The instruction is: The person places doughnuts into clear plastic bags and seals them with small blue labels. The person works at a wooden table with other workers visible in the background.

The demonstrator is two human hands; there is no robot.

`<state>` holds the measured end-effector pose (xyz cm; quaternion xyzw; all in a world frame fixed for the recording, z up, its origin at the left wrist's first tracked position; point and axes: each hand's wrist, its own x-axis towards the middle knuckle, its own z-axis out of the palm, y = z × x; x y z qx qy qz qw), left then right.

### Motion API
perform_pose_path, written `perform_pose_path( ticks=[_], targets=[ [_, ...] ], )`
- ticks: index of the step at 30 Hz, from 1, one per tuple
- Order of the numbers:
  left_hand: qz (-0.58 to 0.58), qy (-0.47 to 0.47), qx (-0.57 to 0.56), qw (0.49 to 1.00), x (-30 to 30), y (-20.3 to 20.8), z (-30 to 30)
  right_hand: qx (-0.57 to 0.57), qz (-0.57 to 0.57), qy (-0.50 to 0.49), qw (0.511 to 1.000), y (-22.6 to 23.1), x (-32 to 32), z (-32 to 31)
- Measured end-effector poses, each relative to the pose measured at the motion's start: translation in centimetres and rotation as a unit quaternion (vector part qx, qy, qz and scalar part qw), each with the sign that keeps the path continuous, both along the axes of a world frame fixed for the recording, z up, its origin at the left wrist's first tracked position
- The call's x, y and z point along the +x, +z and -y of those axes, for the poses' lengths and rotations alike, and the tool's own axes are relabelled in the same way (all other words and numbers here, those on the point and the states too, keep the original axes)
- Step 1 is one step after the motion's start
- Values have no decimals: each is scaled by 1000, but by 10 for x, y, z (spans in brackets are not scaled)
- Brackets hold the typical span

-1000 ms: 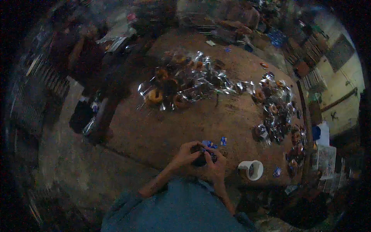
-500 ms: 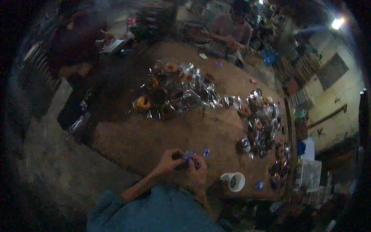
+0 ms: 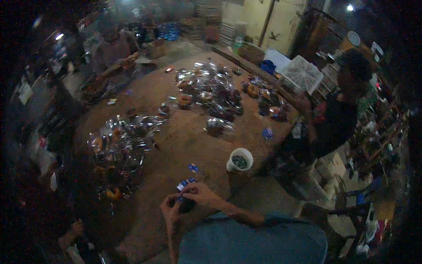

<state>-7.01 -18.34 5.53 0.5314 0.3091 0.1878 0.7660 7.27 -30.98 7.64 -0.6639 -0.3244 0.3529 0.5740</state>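
Note:
My left hand [image 3: 170,210] and my right hand [image 3: 203,195] meet over the near edge of the table, both closed with their fingertips together. Between them is a small blue-and-white printed piece [image 3: 180,198], mostly covered by the fingers; its exact kind is too blurred to tell. Just beyond my fingertips shows a blue-and-white label-like piece [image 3: 184,183]; whether it is held or lies on the table I cannot tell. A little farther off, another small blue piece [image 3: 193,168] lies on the brown table [image 3: 176,141]. To the right stands a white tub [image 3: 233,165] with small greyish bits inside.
Heaps of clear-wrapped brown and yellow rolls [image 3: 206,86] cover the far table, with another heap [image 3: 125,145] at left. One blue piece [image 3: 267,133] lies near the right edge. A person in dark clothing [image 3: 336,119] is at right; others are at far left and lower left.
The view has swung to the right, so the heaps and tub appear farther left and a person at right shows. My hands stay together at the small blue-and-white piece.

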Motion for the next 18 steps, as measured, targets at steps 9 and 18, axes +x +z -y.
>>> perform_pose_path(
  ticks=[9, 18],
  targets=[
    [-20, 52, 147, 988, 2, 22, 14, -21, 154, -16, 988, -5, 1, -7],
    [-55, 89, 234, 967, -2, 46, 33, 31, 228, -84, 969, 30, 10, -25]
  ],
)
